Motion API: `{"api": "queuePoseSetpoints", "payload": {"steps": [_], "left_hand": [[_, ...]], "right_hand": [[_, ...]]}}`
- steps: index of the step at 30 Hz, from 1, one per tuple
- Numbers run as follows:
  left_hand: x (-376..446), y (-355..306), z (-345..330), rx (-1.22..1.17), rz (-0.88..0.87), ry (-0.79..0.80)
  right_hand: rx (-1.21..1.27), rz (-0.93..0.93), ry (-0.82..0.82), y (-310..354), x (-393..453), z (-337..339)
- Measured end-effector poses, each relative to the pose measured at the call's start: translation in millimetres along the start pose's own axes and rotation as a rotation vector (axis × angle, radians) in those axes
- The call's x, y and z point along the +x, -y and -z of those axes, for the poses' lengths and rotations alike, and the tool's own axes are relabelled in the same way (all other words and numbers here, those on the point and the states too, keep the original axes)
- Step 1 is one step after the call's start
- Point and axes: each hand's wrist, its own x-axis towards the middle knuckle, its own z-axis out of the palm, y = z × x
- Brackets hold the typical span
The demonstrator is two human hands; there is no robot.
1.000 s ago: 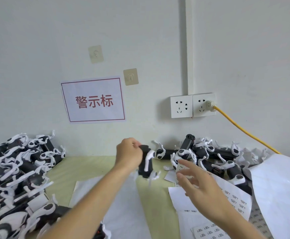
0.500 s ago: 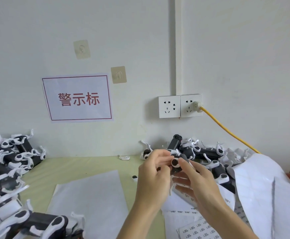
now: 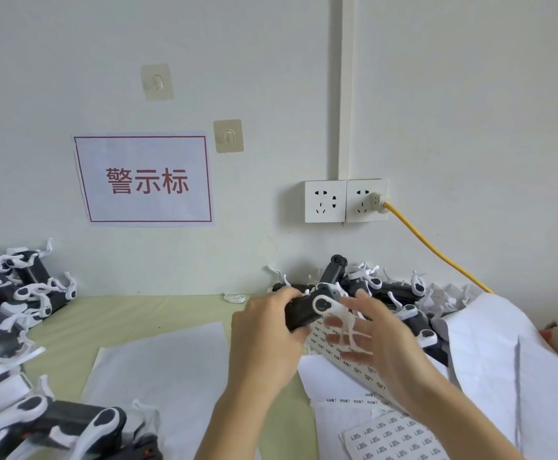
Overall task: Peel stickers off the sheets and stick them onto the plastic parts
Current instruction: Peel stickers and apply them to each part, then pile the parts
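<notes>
Green table (image 3: 158,313): left hand (image 3: 264,336) grips plastic part (image 3: 304,312); right hand (image 3: 380,340) fingers spread.

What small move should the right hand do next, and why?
Probably reach down to the sticker sheet and peel off one label. The left hand already grips a black-and-white plastic part, while the right hand is open beside it with spread fingers and, as far as shows, holds no sticker.
</notes>
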Motion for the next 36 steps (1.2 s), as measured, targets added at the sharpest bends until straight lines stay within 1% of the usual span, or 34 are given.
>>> {"api": "queuePoseSetpoints", "payload": {"steps": [1, 4, 6, 7, 10, 13, 17, 20, 26, 29, 32, 34, 36], "left_hand": [[0.7, 3.8, 0.1, 0.037, 0.02, -0.008], [1.6, 13.8, 0.9, 0.226, 0.063, 0.02], [1.3, 21.1, -0.2, 0.339, 0.085, 0.032], [0.5, 24.3, -1.2, 0.389, 0.096, 0.032], [-1.7, 30.2, -5.8, 0.505, 0.144, 0.031], [-2.6, 32.5, -8.9, 0.519, 0.192, 0.048], [-5.2, 32.2, -10.2, 0.537, 0.213, 0.099], [-7.0, 31.5, -8.4, 0.544, 0.211, 0.146], [-5.1, 26.6, -0.2, 0.502, 0.229, 0.237], [-4.7, 21.6, 4.3, 0.495, 0.217, 0.279], [-4.7, 9.1, 4.8, 0.473, 0.14, 0.259], [-5.1, -3.7, 1.8, 0.38, 0.055, 0.217], [-7.1, -17.8, -3.5, 0.175, -0.026, 0.172]], "right_hand": [[-0.031, 0.023, -0.054, 2.6, 0.2, 7.1], [-0.173, 0.083, -0.312, 10.1, 1.9, 31.0], [-0.37, 0.1, -0.442, 12.9, 1.5, 45.1], [-0.48, 0.1, -0.461, 12.8, 0.8, 50.9], [-0.705, 0.062, -0.387, 12.1, -1.2, 57.2], [-0.87, 0.029, -0.29, 6.2, 0.2, 51.5], [-1.041, -0.003, -0.243, -2.4, 3.0, 44.8], [-1.082, -0.002, -0.237, -6.2, 3.4, 43.8], [-1.106, -0.026, -0.286, -1.3, -0.2, 43.1], [-1.033, -0.043, -0.264, 4.2, -0.5, 45.0], [-0.927, -0.03, -0.254, 10.3, -1.5, 45.3], [-0.863, -0.009, -0.256, 14.1, -2.4, 43.5], [-0.774, 0.018, -0.246, 16.8, -4.1, 40.7]]}}
